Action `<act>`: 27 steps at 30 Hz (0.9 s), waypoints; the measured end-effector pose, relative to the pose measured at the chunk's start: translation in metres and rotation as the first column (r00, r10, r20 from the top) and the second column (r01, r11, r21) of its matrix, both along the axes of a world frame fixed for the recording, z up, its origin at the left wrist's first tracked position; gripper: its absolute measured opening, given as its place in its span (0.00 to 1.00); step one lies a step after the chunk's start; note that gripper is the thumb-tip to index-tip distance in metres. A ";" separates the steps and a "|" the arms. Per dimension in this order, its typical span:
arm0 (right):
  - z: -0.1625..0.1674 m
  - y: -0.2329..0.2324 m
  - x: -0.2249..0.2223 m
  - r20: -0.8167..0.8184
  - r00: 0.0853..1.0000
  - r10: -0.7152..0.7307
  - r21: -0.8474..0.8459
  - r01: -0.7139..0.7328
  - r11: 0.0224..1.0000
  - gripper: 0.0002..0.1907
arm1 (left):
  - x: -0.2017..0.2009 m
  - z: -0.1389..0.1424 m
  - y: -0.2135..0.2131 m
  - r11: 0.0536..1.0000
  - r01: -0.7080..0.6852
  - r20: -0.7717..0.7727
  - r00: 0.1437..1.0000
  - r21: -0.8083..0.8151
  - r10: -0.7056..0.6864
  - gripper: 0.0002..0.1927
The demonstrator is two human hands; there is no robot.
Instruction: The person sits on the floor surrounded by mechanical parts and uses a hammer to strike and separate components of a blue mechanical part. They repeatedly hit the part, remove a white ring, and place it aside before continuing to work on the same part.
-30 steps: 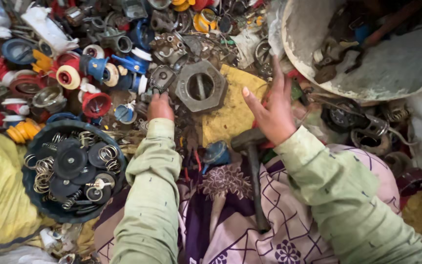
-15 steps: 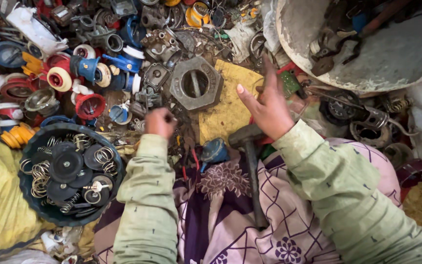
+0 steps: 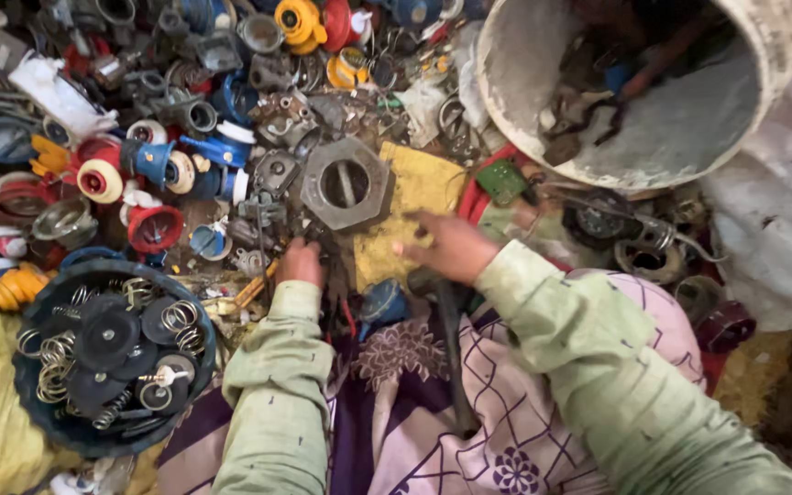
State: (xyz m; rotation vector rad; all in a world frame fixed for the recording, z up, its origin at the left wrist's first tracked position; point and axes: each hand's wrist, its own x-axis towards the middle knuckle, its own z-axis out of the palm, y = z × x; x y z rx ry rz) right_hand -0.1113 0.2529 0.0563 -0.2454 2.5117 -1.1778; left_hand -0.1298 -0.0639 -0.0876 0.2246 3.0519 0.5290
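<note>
My left hand [image 3: 301, 261] sits just below the hex nut [image 3: 345, 183], knuckles up, fingers curled down into the scrap; I cannot tell whether they clamp anything. My right hand [image 3: 451, 247] lies below and right of the nut, palm down, fingers spread and apart, resting on the lower edge of the yellow cloth [image 3: 414, 197] that lies against the nut's right side. It holds nothing. The hammer [image 3: 446, 339] has its dark head just under that hand, well below the nut, its handle running down over my patterned lap. The nut itself lies flat on the pile, hole up, touched by neither hand. A blue basin [image 3: 103, 353] of springs and black discs stands far down-left of the nut; a white bucket [image 3: 653, 92] tilts up-right of it.
</note>
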 end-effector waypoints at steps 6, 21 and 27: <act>-0.016 -0.008 -0.006 0.331 0.939 -0.096 -0.241 0.183 0.953 0.37 | 0.022 0.091 0.044 0.898 -0.105 -0.044 0.990 0.427 0.136 0.10; -0.014 -0.014 -0.004 0.704 0.667 0.244 -0.672 0.515 0.533 0.39 | 0.111 0.198 0.086 0.618 -0.108 -0.098 0.952 0.778 0.290 0.14; 0.069 0.037 0.027 0.550 0.826 -0.120 -0.816 0.563 0.135 0.28 | 0.173 0.116 -0.009 0.677 -0.291 0.007 0.921 0.676 0.389 0.12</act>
